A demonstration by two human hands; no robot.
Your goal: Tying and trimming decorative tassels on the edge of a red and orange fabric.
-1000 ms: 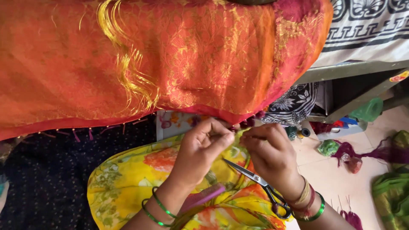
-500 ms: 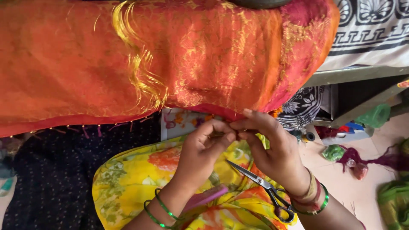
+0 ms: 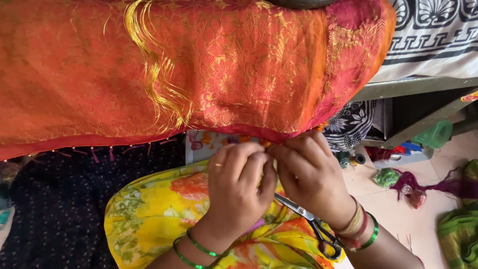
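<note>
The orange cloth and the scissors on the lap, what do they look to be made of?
The orange cloth looks like woven silk or a silk-like fabric: it has a soft sheen and gold floral patterning, with loose golden threads. The scissors seem to have shiny metal blades and dark handles, perhaps plastic-coated.

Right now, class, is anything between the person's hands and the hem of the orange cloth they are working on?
Nothing visible. The left hand and right hand both have their fingertips pinched right on the hem of the orange cloth. The scissors lie below on the lap, out of the way.
</note>
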